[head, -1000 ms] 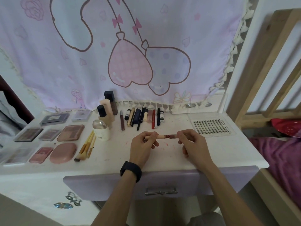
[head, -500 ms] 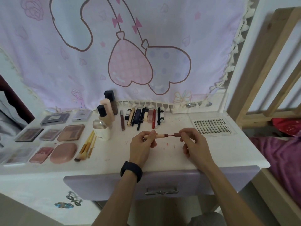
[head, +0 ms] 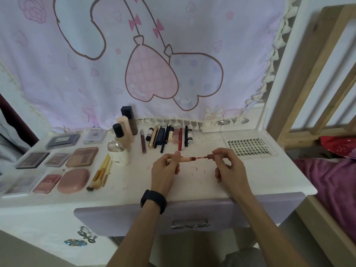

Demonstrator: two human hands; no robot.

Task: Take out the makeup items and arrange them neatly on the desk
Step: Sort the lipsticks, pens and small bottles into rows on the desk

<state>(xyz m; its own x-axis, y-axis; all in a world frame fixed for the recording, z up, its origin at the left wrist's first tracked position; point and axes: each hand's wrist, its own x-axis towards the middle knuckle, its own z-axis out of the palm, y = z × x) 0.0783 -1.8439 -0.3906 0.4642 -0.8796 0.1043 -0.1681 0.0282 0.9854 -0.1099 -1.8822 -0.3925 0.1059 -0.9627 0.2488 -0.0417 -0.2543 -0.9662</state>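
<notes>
Over the middle of the white desk (head: 260, 176), my left hand (head: 166, 170) grips the beige tube of a lip gloss (head: 185, 159). My right hand (head: 227, 166) pinches its cap (head: 211, 156), pulled partly out so the reddish wand (head: 201, 157) shows between tube and cap. Behind the hands lies a row of pens, pencils and tubes (head: 167, 138). Palettes and compacts (head: 77, 157) fill the left side, with brushes (head: 102, 172) and bottles (head: 125, 132) beside them.
A clear lash tray (head: 249, 147) lies at the back right. A lilac drawer front (head: 192, 214) with a metal handle sits below the desk edge. A pink printed curtain (head: 154, 64) hangs behind. A wooden frame (head: 308, 74) and purple bedding (head: 331, 180) stand right.
My right hand has drawn the cap away from the tube to the right, exposing the wand. My left hand has held the tube still.
</notes>
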